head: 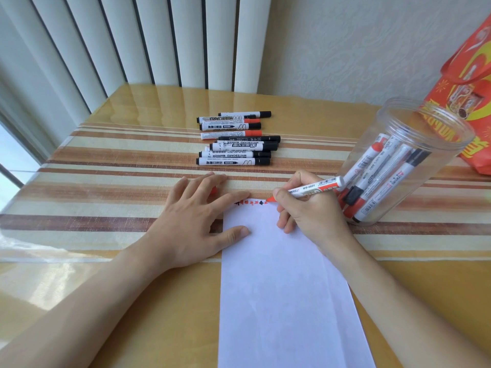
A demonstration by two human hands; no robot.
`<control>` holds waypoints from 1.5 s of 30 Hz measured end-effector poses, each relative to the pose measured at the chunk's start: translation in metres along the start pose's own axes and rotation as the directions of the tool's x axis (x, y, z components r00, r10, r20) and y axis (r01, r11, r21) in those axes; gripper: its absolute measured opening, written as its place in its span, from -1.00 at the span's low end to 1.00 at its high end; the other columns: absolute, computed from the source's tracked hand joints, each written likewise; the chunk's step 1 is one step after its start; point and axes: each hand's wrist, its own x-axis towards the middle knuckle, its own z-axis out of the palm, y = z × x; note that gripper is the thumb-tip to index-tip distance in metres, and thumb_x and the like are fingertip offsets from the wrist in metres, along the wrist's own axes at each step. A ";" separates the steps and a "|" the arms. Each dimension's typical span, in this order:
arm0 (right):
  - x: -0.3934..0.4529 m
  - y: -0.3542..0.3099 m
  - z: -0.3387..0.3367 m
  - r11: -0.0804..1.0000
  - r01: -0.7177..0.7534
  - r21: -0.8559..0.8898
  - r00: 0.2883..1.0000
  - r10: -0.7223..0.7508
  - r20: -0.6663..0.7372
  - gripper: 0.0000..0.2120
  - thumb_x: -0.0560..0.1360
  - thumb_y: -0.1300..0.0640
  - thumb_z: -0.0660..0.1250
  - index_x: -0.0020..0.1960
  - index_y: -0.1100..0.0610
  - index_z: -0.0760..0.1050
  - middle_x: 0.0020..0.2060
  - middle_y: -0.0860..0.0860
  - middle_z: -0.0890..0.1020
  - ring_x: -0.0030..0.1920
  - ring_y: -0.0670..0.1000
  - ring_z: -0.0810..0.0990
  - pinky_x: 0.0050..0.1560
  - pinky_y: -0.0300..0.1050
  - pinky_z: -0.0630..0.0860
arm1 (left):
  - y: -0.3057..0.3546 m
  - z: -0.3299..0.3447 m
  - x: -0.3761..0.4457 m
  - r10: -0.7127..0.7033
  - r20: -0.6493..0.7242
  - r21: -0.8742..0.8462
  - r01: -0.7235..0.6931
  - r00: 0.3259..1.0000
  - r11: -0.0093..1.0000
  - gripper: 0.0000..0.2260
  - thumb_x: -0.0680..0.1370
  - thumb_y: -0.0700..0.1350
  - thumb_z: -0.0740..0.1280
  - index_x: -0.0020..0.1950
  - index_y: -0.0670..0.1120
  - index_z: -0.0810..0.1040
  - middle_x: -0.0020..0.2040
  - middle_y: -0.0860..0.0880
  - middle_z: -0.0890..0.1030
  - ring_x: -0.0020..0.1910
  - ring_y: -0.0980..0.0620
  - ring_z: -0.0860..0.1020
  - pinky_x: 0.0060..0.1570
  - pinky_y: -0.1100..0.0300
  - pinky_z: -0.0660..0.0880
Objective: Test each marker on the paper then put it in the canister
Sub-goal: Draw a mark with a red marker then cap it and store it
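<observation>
Now right hand (305,208) gripping red marker (313,187), left hand (196,219) flat on paper (279,288)

A red marker (316,187), uncapped, lies tilted with its tip on the top edge of the white paper (281,288), beside small red and black marks. Capped markers (233,139) lie in a row at 12 o'clock; the clear canister (409,160) at 2 o'clock holds several more.

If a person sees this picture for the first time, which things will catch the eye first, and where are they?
First, the right hand holding a red marker with its tip at the top edge of the white paper, which the left hand presses flat. Next, the clear canister of markers at the right, and the row of markers lying behind the hands.
</observation>
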 end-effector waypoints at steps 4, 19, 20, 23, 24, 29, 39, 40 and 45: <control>-0.001 0.000 0.000 1.000 0.002 -0.021 1.000 -0.002 0.009 -0.81 0.55 0.30 0.41 -0.16 0.18 0.44 -0.42 0.14 0.58 -0.52 0.12 0.59 -0.53 -0.14 0.44 | 0.000 0.000 -0.001 0.005 0.005 -0.005 -0.005 1.000 1.000 -0.38 0.52 0.53 -0.06 0.56 0.41 0.12 0.56 0.06 0.20 0.56 0.01 0.14 0.57 -0.14 -0.02; -0.006 -0.006 -0.006 0.999 0.050 0.008 0.998 -0.050 0.028 -0.87 0.59 0.20 0.40 -0.09 0.11 0.47 -0.37 0.08 0.57 -0.56 0.04 0.47 -0.56 -0.21 0.29 | -0.011 0.009 0.007 -0.326 -0.357 -0.258 0.243 0.876 0.935 -0.76 0.54 -0.23 0.38 0.19 -0.16 0.51 0.33 -0.14 0.35 0.29 -0.19 0.34 0.25 -0.13 0.40; -0.006 -0.007 -0.006 0.998 0.065 0.006 0.997 -0.065 0.043 -0.89 0.59 0.18 0.42 -0.05 0.11 0.48 -0.38 0.13 0.56 -0.57 0.03 0.46 -0.56 -0.22 0.29 | -0.012 0.009 0.007 -0.332 -0.363 -0.264 0.245 0.871 0.933 -0.84 0.56 -0.20 0.40 0.12 -0.14 0.54 0.27 -0.11 0.39 0.24 -0.16 0.36 0.19 -0.14 0.42; -0.009 -0.013 -0.007 0.992 0.121 0.037 0.988 -0.124 0.094 -0.92 0.58 0.14 0.47 -0.01 0.09 0.57 -0.46 0.20 0.54 -0.55 0.05 0.49 -0.53 -0.19 0.36 | -0.008 0.004 0.007 -0.244 -0.423 -0.269 0.137 0.873 0.953 -0.92 0.58 -0.13 0.41 0.06 -0.06 0.59 0.14 -0.04 0.44 0.12 -0.08 0.38 0.10 -0.02 0.39; -0.010 -0.015 -0.006 0.987 0.138 0.078 0.982 -0.147 0.115 -0.93 0.57 0.12 0.47 0.01 0.09 0.60 -0.41 0.22 0.59 -0.53 0.08 0.53 -0.50 -0.18 0.39 | -0.005 0.002 0.007 -0.194 -0.436 -0.266 0.080 0.879 0.961 -0.93 0.59 -0.13 0.41 0.06 -0.04 0.60 0.10 0.00 0.45 0.08 -0.04 0.37 0.08 0.02 0.37; -0.019 -0.021 -0.001 0.966 0.181 0.182 0.960 -0.214 0.179 -0.80 0.59 0.10 0.26 0.04 0.18 0.61 -0.17 0.17 0.71 -0.49 0.16 0.60 -0.50 -0.14 0.42 | 0.008 -0.003 0.005 -0.039 -0.429 -0.312 -0.108 0.903 0.944 -0.95 0.60 -0.17 0.38 0.05 -0.05 0.59 -0.02 0.10 0.50 -0.07 0.04 0.41 -0.06 0.23 0.30; -0.019 -0.017 0.007 0.986 0.138 0.099 0.928 -0.163 0.334 -0.80 0.54 0.03 0.40 0.06 0.14 0.52 -0.21 0.10 0.69 -0.46 0.14 0.60 -0.49 -0.11 0.38 | 0.012 -0.004 0.006 0.120 -0.407 -0.241 -0.233 0.905 0.942 -0.90 0.62 -0.17 0.40 0.09 0.01 0.59 -0.01 0.09 0.53 -0.03 0.02 0.44 -0.02 0.19 0.39; -0.018 -0.018 0.005 0.988 0.122 0.096 0.932 -0.147 0.331 -0.74 0.53 -0.05 0.43 0.05 0.12 0.54 -0.24 0.09 0.67 -0.47 0.12 0.56 -0.49 -0.14 0.35 | 0.010 -0.003 0.006 0.110 -0.417 -0.242 -0.227 0.902 0.943 -0.90 0.62 -0.18 0.40 0.09 -0.01 0.58 -0.01 0.08 0.53 -0.03 0.02 0.44 -0.02 0.17 0.40; -0.015 -0.026 -0.010 0.972 -0.070 0.223 0.946 -0.007 0.325 -0.63 0.61 -0.12 0.30 0.14 0.15 0.65 -0.19 0.19 0.71 -0.44 0.13 0.55 -0.46 -0.17 0.37 | 0.007 -0.003 0.006 0.072 -0.412 -0.251 -0.190 0.908 0.949 -0.91 0.62 -0.13 0.37 0.11 -0.01 0.56 0.00 0.10 0.53 -0.03 0.06 0.42 -0.06 0.23 0.34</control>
